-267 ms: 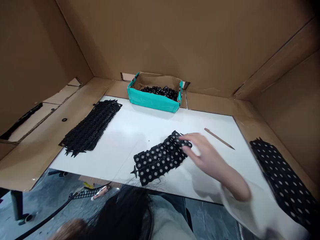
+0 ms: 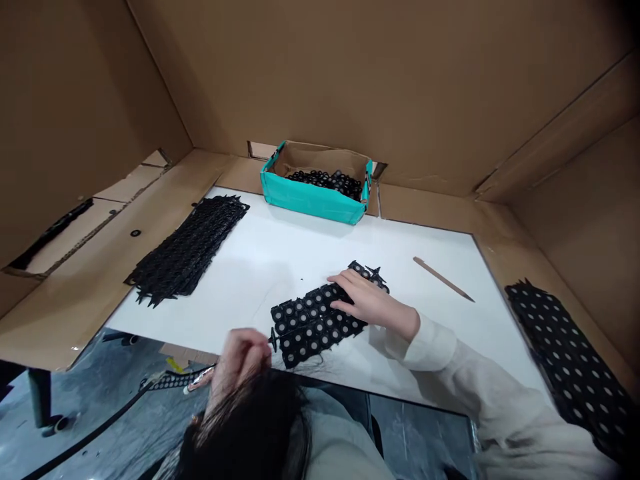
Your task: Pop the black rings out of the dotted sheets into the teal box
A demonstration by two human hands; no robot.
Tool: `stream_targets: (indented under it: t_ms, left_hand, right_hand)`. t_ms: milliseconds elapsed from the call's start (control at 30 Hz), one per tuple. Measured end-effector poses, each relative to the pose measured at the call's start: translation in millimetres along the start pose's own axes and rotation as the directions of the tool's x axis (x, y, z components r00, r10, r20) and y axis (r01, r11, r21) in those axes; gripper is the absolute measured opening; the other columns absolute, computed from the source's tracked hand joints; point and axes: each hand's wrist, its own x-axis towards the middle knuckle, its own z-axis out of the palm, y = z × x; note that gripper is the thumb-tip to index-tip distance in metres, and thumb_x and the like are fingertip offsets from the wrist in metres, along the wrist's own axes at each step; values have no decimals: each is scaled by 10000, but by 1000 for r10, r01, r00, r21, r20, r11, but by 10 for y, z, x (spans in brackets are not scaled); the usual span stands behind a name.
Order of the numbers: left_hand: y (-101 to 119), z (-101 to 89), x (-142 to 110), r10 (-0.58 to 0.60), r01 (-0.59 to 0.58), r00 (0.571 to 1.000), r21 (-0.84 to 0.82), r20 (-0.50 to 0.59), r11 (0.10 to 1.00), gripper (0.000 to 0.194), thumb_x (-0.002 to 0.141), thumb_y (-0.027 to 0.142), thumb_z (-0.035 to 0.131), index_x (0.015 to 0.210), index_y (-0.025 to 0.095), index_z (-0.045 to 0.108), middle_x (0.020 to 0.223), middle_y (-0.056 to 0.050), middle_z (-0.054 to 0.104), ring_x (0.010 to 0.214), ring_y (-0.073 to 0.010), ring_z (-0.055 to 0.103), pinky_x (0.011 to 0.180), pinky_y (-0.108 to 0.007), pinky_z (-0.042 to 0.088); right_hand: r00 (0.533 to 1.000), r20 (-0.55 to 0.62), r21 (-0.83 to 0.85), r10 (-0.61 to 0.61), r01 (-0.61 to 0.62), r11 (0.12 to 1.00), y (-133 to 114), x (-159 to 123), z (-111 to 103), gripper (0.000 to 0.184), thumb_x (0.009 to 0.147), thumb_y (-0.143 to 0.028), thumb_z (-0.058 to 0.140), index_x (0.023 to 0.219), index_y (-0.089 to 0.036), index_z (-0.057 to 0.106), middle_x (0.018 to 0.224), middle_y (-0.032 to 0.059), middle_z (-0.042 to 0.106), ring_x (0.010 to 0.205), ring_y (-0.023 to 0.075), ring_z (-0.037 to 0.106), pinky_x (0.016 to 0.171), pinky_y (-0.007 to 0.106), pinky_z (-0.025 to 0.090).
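A black panel (image 2: 310,330) with rows of pale round discs lies slantwise on the white board, near its front edge. Over its right part rests my right hand (image 2: 367,303), fingers stretched out and apart, touching the discs. My left hand (image 2: 245,357) is closed beside the panel's left end, next to a pointed black tab there; hair covers part of this hand, and whatever its fingers hold is hidden. A brown pencil-like stick (image 2: 443,279) with a dark tip lies to the right of my right hand.
A turquoise-sided box (image 2: 313,202) of small black rings stands at the back. Stacked black panels (image 2: 190,247) lie at the left, and disc-filled panels (image 2: 570,353) at the right. Cardboard walls (image 2: 320,80) enclose the board (image 2: 300,247). One black ring (image 2: 135,233) sits on the left cardboard.
My right hand has shifted left and spread over the panel. My left hand has risen from the lower left to the panel's left end. The view has shifted slightly.
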Motion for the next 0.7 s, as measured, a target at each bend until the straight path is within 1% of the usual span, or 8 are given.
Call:
stream_targets:
  t_ms: [67, 167, 233, 333, 433, 500, 600, 700]
  left_hand:
    - [-44, 77, 218, 127, -127, 992, 226, 12, 966, 278, 878, 361, 484, 1107, 214, 541, 966, -62, 575, 881, -208, 569, 824, -386, 479]
    - [-35, 208, 586, 303, -307, 947, 575, 106, 759, 427, 824, 334, 556, 1218, 178, 500, 1141, -131, 512, 1058, -288, 504, 917, -455, 426]
    - [20, 271, 786, 336, -357, 927, 676, 169, 644, 454, 819, 324, 561, 1234, 155, 489, 1184, -153, 491, 1058, -310, 486, 897, -465, 425]
    - [135, 315, 1025, 335, -392, 915, 687, 224, 612, 366, 770, 322, 616, 1095, 171, 545, 1108, -131, 503, 991, -300, 496, 861, -439, 425]
    - [248, 340, 1261, 372, -437, 898, 553, 233, 709, 175, 784, 176, 532, 954, 215, 535, 891, -56, 544, 872, -234, 519, 804, -376, 415]
    - [322, 374, 1426, 336, -404, 912, 366, 237, 838, 201, 781, 138, 502, 958, 233, 509, 668, 19, 495, 677, -176, 506, 704, -323, 404]
    - [439, 457, 1650, 277, -274, 945, -39, 176, 961, 242, 723, 147, 589, 947, 195, 512, 711, 22, 540, 694, -143, 539, 711, -290, 411]
    - [536, 545, 1811, 191, -141, 967, -268, 171, 953, 270, 681, 155, 640, 930, 146, 536, 740, 8, 566, 700, -126, 549, 734, -283, 408]
  right_hand:
    - [1000, -3, -110, 26, -26, 994, 45, -19, 9, 354, 883, -445, 464, 1045, -142, 551, 1017, 132, 599, 973, 260, 548, 830, 391, 473]
    - [996, -23, -277, 80, -84, 957, 91, -83, 11, 364, 870, -493, 461, 918, -142, 548, 884, 125, 607, 853, 269, 563, 752, 392, 454]
    - [988, -39, -337, 148, -153, 929, 122, -117, 22, 398, 874, -521, 435, 909, -138, 536, 834, 118, 610, 802, 266, 576, 711, 377, 443]
    - [962, -63, -360, 266, -271, 893, 185, -141, 27, 438, 867, -555, 421, 912, -132, 523, 801, 118, 615, 767, 266, 592, 657, 355, 431]
    - [927, -64, -326, 368, -368, 871, 277, -142, -8, 440, 866, -548, 430, 930, -122, 519, 793, 129, 619, 754, 270, 594, 636, 349, 427]
    - [907, -54, -291, 418, -414, 862, 336, -130, -47, 426, 863, -533, 449, 912, -118, 529, 806, 144, 619, 778, 282, 587, 662, 365, 437]
    - [910, -122, -202, 395, -413, 888, 355, -49, -91, 366, 842, -483, 517, 917, -126, 549, 938, 165, 609, 940, 315, 556, 799, 425, 446]
    - [917, -247, 95, 313, -299, 950, 269, 168, -64, 351, 854, -435, 509, 1081, -168, 519, 1133, 136, 577, 1122, 285, 497, 935, 442, 422]
